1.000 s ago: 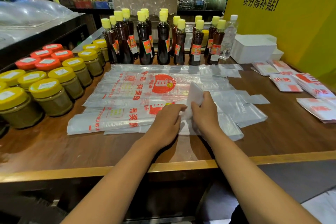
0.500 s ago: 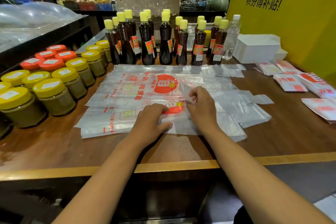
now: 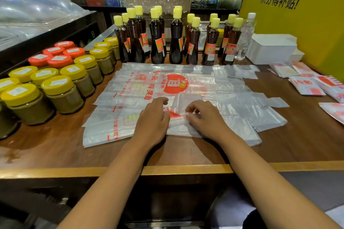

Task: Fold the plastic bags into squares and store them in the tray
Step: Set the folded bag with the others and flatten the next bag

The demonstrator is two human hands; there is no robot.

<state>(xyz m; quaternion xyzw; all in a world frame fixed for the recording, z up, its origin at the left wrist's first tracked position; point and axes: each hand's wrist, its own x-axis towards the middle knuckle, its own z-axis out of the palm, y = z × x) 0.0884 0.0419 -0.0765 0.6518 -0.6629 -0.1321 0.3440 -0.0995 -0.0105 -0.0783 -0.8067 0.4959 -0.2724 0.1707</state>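
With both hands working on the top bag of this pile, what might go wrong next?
1. The plastic bags lie in a loose overlapping pile; the left hand and right hand may drag a second sheet along.
2. The thin film looks slippery, so the fold could spring open or come out crooked.
3. A wide sweep forward could knock the dark bottles standing just behind the pile.

Two bare forearms reach over a brown wooden table (image 3: 55, 147) onto a spread stack of clear plastic bags (image 3: 232, 96) printed in red. The left hand (image 3: 151, 121) lies palm down on the bags; the right hand (image 3: 204, 117), just beside it, pinches a fold of plastic with curled fingers. Jars (image 3: 61, 93) with yellow and orange lids stand at left. Dark bottles (image 3: 176, 37) with yellow caps line the back. A white tray (image 3: 271, 48) sits at back right, with folded bags (image 3: 305, 85) near it.
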